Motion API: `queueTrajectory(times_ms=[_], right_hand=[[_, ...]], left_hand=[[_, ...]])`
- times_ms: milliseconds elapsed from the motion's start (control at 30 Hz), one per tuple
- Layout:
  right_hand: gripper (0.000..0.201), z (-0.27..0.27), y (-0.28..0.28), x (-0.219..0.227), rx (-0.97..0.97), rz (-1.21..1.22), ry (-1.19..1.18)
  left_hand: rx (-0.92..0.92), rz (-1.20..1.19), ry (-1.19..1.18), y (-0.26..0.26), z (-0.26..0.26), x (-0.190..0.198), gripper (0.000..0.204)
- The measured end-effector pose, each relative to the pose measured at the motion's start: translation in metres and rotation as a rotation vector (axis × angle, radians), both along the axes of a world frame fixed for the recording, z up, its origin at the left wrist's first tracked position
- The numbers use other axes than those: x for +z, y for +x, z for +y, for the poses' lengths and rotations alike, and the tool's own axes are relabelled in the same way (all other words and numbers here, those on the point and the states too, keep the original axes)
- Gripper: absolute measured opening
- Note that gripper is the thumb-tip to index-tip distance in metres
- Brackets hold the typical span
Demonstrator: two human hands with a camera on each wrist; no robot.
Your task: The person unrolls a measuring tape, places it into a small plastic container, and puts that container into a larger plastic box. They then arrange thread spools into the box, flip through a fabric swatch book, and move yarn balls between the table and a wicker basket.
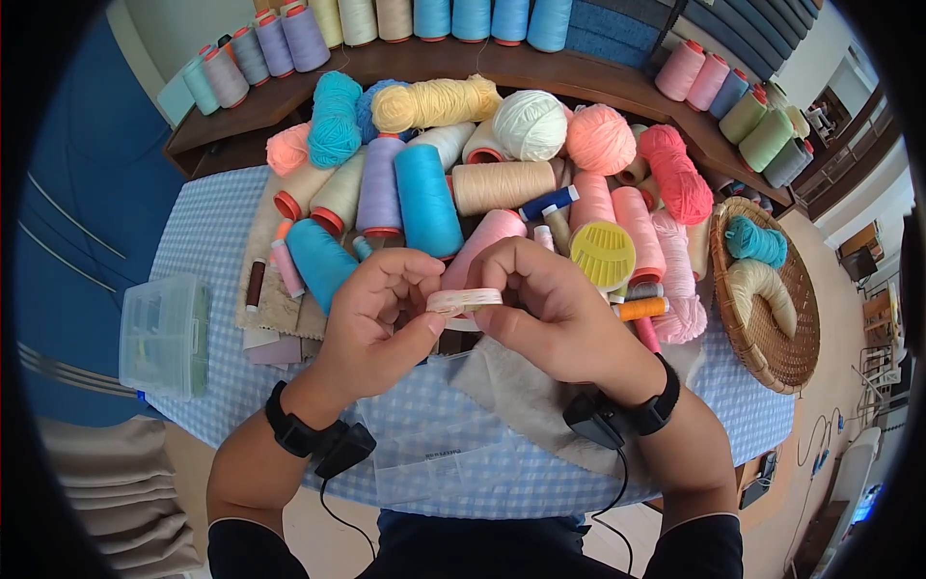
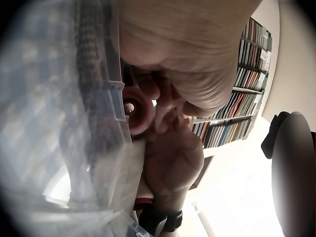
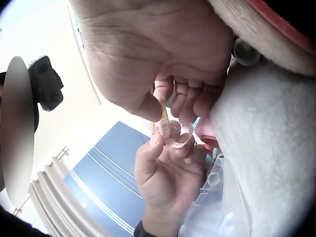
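Between both hands is a soft measuring tape [image 1: 463, 300], coiled into a small loop; its printed numbers show in the right wrist view, where the tape [image 3: 164, 127] spans from one hand to the other. My left hand [image 1: 378, 323] pinches the loop's left side between thumb and fingers. On the other side, my right hand [image 1: 555, 314] pinches it with thumb and forefinger, the other fingers curled. A pink cone of thread [image 1: 490, 236] lies just behind the hands. Below them on the table sits a clear plastic box [image 1: 434, 468].
Thread cones and yarn balls, such as a white ball [image 1: 530, 125], pile up behind the hands. At right stands a wicker basket [image 1: 808, 338] holding yarn. A lidded plastic case [image 1: 164, 338] is at left. Grey plush fabric [image 1: 521, 391] lies near the right forearm. A brown shelf [image 1: 463, 60] borders the back.
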State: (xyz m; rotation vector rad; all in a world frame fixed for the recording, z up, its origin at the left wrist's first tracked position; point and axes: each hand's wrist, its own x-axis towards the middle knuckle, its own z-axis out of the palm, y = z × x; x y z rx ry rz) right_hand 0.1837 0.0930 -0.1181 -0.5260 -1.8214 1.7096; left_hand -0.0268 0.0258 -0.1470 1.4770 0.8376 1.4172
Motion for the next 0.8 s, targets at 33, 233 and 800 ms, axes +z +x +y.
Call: queueTrajectory(times_ms=[33, 233, 800], right_hand=[[0.012, 0.000, -0.001, -0.004, -0.010, 0.091, -0.015], [0.010, 0.004, 0.002, 0.007, -0.024, 0.320, -0.099], [0.019, 0.037, 0.027, 0.020, -0.362, 0.435, -0.151]], left_hand=[[-0.007, -0.007, 0.007, 0.000, 0.000, 0.000, 0.042], [0.027, -0.109, -0.096, -0.005, 0.001, 0.000, 0.033], [0.086, -0.253, -0.179, -0.006, 0.003, 0.001, 0.024]])
